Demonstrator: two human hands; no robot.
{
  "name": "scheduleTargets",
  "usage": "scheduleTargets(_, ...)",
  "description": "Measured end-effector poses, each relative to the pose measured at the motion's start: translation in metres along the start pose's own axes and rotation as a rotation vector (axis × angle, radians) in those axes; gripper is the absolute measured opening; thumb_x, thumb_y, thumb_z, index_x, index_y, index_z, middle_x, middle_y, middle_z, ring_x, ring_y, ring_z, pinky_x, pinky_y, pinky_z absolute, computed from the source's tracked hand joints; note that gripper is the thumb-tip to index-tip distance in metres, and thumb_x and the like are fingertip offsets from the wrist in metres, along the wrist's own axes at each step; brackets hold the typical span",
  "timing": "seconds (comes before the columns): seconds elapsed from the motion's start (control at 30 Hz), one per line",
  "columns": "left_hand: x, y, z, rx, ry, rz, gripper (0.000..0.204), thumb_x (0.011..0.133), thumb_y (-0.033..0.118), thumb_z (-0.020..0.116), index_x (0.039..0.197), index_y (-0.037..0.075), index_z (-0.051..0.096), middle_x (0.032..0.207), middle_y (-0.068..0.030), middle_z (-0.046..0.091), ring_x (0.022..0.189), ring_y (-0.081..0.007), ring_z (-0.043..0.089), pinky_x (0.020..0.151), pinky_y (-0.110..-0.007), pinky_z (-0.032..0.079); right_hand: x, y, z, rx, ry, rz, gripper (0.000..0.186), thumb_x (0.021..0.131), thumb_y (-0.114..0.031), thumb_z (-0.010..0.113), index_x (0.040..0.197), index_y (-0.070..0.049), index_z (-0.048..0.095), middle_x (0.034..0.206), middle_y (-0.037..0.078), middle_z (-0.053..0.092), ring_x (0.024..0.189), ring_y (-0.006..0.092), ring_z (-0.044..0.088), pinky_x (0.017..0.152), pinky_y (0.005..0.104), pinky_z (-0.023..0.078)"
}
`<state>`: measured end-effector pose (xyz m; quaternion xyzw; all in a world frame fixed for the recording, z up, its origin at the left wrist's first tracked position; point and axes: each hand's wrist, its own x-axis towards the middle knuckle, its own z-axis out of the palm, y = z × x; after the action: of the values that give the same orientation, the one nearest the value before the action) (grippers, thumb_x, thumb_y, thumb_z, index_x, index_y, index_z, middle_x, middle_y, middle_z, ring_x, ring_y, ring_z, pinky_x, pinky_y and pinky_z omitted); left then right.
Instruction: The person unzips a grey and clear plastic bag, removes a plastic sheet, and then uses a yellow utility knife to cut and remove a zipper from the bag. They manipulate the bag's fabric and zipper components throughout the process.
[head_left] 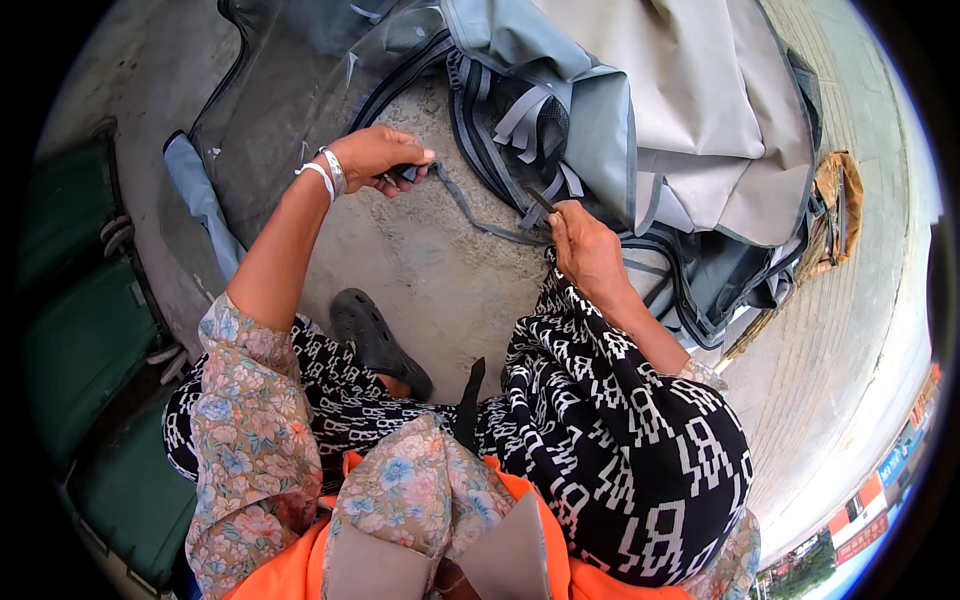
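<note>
My left hand (378, 158), with a bracelet at the wrist, is closed on one end of a narrow grey strap (460, 197). A small dark piece, perhaps a buckle, shows under its fingers. The strap sags across to beside my right hand (588, 245). That hand is closed around a thin, dark, blade-like tool (541, 200), which points up and left; its handle is hidden in the fist. Just beyond both hands lies a heap of grey and beige coated fabric (690, 100), with dark zipper-like edging (478, 130) and pale strap ends (522, 122).
A clear plastic sheet (265, 120) edged in black lies at the far left. Dark green bins (85, 300) stand along the left side. My dark clog (378, 335) rests on the concrete floor (440, 310). A worn brown piece (838, 210) lies right of the fabric.
</note>
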<state>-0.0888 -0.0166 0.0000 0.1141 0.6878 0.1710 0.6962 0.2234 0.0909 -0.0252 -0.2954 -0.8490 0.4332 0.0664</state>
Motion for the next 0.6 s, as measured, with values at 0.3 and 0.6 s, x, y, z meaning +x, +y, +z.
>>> scheduleTargets(0.3, 0.018, -0.071, 0.016, 1.337, 0.042, -0.153, 0.036, 0.072, 0.027, 0.080, 0.101, 0.009, 0.070, 0.102, -0.0172, 0.070, 0.092, -0.0337, 0.068, 0.077, -0.042, 0.056, -0.017, 0.010, 0.006, 0.070, -0.156, -0.015, 0.010, 0.095, -0.012, 0.056, 0.099, -0.002, 0.054, 0.083, 0.021, 0.062, 0.075, 0.0429, 0.061, 0.065, 0.0482, 0.048)
scheduleTargets(0.6, -0.003, 0.021, 0.104, 0.902, 0.321, 0.623, 0.038, 0.080, 0.024, 0.074, 0.113, 0.009, 0.063, 0.102, -0.0124, 0.066, 0.091, -0.0338, 0.066, 0.079, -0.043, 0.054, 0.034, 0.058, -0.064, 0.079, 0.260, 0.072, 0.013, 0.098, -0.011, 0.055, 0.102, 0.001, 0.059, 0.090, 0.013, 0.063, 0.080, 0.0279, 0.065, 0.072, 0.0364, 0.051)
